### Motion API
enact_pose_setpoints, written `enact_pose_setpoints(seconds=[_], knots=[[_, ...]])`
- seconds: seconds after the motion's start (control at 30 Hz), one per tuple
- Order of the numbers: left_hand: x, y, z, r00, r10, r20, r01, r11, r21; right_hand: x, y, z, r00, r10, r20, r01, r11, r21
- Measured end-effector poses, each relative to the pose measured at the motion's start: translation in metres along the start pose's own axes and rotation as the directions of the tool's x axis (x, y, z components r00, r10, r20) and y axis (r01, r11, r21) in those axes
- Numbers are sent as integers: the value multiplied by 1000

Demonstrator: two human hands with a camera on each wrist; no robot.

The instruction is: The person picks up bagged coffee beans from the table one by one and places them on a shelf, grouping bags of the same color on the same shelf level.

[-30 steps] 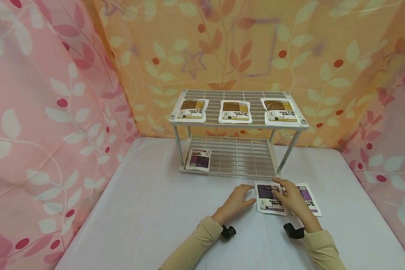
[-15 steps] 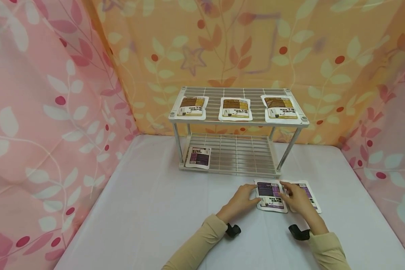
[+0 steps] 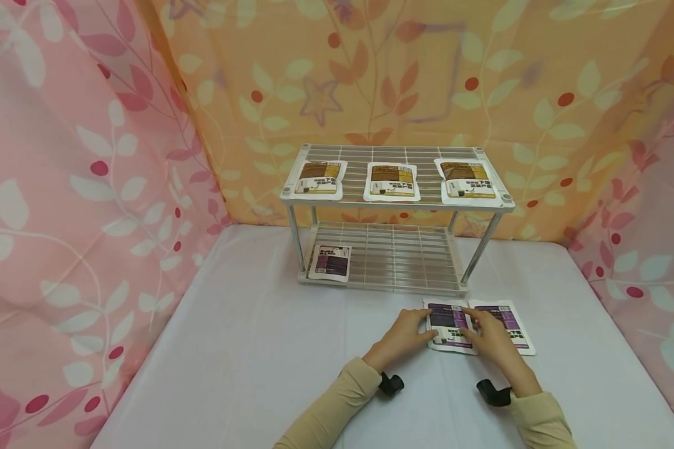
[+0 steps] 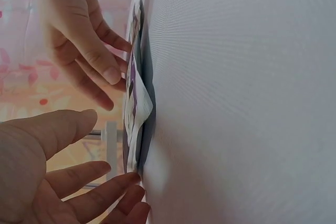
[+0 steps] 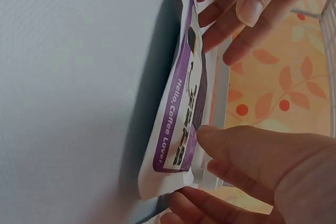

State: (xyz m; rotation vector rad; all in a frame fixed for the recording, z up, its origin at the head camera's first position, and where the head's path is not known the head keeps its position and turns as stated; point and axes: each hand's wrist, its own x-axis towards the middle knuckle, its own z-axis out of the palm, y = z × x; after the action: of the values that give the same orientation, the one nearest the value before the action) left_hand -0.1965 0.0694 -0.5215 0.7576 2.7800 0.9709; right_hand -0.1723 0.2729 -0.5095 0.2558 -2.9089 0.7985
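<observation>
A purple-and-white coffee pouch [image 3: 449, 337] lies on the white tabletop in front of the wire rack [image 3: 404, 288]. My left hand [image 3: 401, 340] is at its left edge, fingers loosely spread; in the left wrist view the fingertips [image 4: 134, 178] meet the pouch's edge and the thumb stands off it. At the right edge is my right hand [image 3: 493, 340], its thumb over the printed face and its fingers by the border in the right wrist view. "Hello, Coffee Lover" shows on the pouch there. A second purple pouch [image 3: 519, 337] lies partly behind my right hand.
Three brown-and-yellow pouches, left [image 3: 319, 181], middle [image 3: 392, 182] and right [image 3: 466, 182], lie across the rack's top shelf. On the lower shelf's left end lies another purple pouch [image 3: 331, 263]. Patterned cloth [image 3: 247, 137] hangs behind the table.
My left hand has shifted slightly right, closer to the pouch. My right hand has drawn back from over the pouch to its right edge. The pouch has barely moved.
</observation>
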Motion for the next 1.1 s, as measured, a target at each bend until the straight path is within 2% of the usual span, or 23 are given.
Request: enact_pose_setpoints(seconds=[0.2,0.5,0.6,0.73,0.83,1.1], knots=[[-1,0,0,1000,-5,8,6,999,-32,-2,-4,2,1000,16,18,-16,1000,8],[-6,-3,0,1000,-11,29,15,988,-151,-6,-9,4,1000,1,10,-1,1000,21],[-7,-5,-1,1000,10,20,-7,987,-161,-6,-11,6,1000,-15,9,15,999,28],[-6,-8,-1,997,75,-12,-76,987,-145,-5,-14,7,1000,-31,3,31,999,29],[-6,-11,-1,994,100,-34,-104,985,-135,-4,-16,8,999,-32,1,32,999,26],[-8,-14,-3,994,84,-63,-94,980,-177,-4,-20,8,998,-66,-8,67,997,45]])
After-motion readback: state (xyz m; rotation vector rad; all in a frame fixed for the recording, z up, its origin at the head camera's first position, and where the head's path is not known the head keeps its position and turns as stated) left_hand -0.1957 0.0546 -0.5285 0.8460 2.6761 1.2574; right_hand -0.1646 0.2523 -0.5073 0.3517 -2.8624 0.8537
